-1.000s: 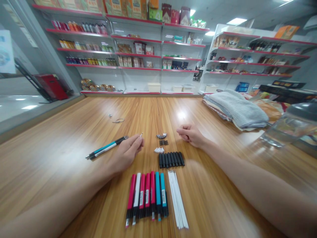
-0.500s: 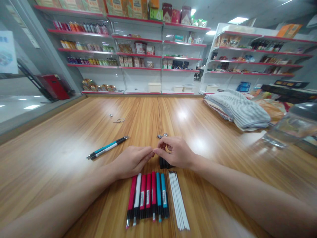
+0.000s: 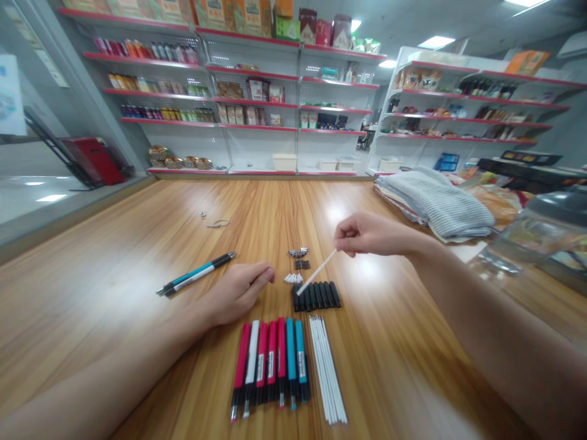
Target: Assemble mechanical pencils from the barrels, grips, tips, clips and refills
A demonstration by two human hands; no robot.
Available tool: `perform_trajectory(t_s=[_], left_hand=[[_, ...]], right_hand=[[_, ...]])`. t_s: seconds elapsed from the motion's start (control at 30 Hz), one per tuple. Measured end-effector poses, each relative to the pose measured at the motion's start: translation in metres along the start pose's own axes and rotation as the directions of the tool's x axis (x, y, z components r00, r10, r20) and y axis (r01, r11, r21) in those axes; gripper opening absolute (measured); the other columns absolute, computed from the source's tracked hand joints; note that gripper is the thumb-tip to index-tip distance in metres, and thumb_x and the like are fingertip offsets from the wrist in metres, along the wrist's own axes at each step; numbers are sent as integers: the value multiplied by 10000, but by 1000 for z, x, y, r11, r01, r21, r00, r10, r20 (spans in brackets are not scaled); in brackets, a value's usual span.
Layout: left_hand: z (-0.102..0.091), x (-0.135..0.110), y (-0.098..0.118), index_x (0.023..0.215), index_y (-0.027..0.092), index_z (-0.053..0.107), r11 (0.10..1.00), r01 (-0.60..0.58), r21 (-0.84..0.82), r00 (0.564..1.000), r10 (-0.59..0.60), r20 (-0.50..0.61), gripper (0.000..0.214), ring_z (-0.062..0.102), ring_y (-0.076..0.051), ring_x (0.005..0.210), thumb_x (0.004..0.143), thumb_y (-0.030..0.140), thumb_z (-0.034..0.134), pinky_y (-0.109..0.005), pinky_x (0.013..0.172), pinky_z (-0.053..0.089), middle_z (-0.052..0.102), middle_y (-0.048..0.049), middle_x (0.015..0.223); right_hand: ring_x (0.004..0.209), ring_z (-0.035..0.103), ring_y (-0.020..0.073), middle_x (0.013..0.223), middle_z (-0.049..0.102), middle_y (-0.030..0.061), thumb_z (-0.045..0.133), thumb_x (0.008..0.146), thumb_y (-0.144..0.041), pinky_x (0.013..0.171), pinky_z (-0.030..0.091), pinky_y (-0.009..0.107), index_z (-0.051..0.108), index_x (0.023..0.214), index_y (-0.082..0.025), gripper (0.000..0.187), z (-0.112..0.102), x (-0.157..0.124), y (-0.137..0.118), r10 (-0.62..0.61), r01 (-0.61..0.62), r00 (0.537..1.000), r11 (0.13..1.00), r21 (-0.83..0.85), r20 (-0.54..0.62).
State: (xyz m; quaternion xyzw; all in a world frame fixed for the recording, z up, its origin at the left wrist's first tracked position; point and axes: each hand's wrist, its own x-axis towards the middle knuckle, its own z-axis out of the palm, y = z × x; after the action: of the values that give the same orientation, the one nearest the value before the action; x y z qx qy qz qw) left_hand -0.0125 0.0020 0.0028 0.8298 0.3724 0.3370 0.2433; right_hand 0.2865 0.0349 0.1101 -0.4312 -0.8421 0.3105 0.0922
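Observation:
My right hand [image 3: 362, 234] is raised over the table, thumb and fingers pinching one end of a thin white pen refill [image 3: 317, 272]. The refill slants down to the left, its lower end in front of the row of black pen grips [image 3: 321, 296]. On the wood left of the grips lies my left hand [image 3: 243, 286], fingers curled together; anything inside them is hidden. Beyond the grips are small white pieces [image 3: 293, 278], dark springs [image 3: 302, 264] and shiny metal pieces [image 3: 298, 252]. Nearer me lie red, white and blue pen barrels [image 3: 270, 360] beside several white refills [image 3: 328, 370].
Two pens [image 3: 196, 274] lie together at the left, with a metal ring [image 3: 217, 223] farther back. Folded striped cloth [image 3: 440, 201] and a clear water container [image 3: 518, 238] stand at the right. Stocked shelves [image 3: 257, 128] line the table's far edge.
My hands have parted. The right hand moved up and right, and the white refill now shows in it. The black grips and small parts are uncovered. My left hand drew slightly left.

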Motion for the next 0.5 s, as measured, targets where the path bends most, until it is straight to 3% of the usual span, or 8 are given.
perform_trajectory(t_s=[0.07, 0.17, 0.23, 0.4, 0.5], left_hand=[[0, 0, 0, 786, 188, 626, 1000, -7, 15, 1000, 7, -3, 150, 487, -138, 586, 880, 181, 509, -226, 601, 331, 549, 2, 613], [-1, -1, 0, 773, 185, 621, 1000, -9, 1, 1000, 9, -11, 150, 479, -134, 575, 878, 184, 514, -224, 591, 326, 540, 4, 604], [-1, -1, 0, 771, 182, 616, 1000, -14, 5, 1000, 14, -3, 161, 467, -131, 567, 887, 196, 505, -225, 587, 320, 525, 7, 596], [-4, -2, -2, 787, 178, 590, 998, -20, 59, 999, 18, 27, 200, 458, -127, 574, 922, 232, 452, -231, 587, 313, 500, 15, 606], [-5, -2, -4, 795, 173, 566, 995, -20, 100, 998, 14, 61, 236, 457, -125, 578, 945, 266, 410, -239, 590, 317, 482, 24, 609]], right_hand=[[510, 514, 87, 618, 615, 14, 594, 809, -366, 491, 354, 207, 628, 735, -130, 249, -1, -8, 1, 62, -63, 945, 998, -8, 321], [479, 538, 86, 602, 615, -6, 618, 797, -364, 514, 394, 208, 623, 757, -138, 229, 17, -11, -1, 123, -130, 772, 991, -35, 624], [473, 557, 91, 585, 622, -6, 609, 806, -394, 541, 415, 215, 615, 729, -141, 264, 30, -10, -5, 142, -131, 729, 989, -67, 670], [518, 607, 133, 592, 661, 43, 557, 811, -508, 543, 433, 237, 617, 641, -130, 419, 37, -10, -16, 266, -160, 757, 961, -225, 597], [518, 624, 150, 606, 666, 50, 549, 800, -529, 514, 444, 241, 616, 641, -122, 442, 43, -14, -19, 320, -201, 674, 947, -252, 666]])
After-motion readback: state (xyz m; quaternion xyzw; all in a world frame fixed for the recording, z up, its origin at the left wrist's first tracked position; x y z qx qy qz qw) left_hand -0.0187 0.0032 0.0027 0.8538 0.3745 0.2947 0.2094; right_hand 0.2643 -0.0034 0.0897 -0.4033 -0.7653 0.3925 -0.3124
